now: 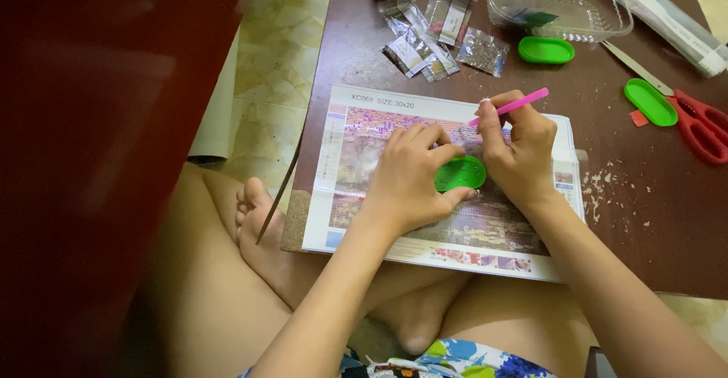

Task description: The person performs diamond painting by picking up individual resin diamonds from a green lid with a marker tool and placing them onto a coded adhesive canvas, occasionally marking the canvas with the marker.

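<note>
While both hands are working over the canvas:
Surface (379,59): brown, carrying the mosaic canvas (364,166).
Left hand (409,177): pinching the green tray (460,173) at canvas centre.
Right hand (519,150): gripping a pink pen (516,105), right of the tray.
Risk: a nudged tray could be spilling beads.
Around: clear tub (557,3), packets (432,37), scissors (698,120) crowding the canvas's far side.
</note>
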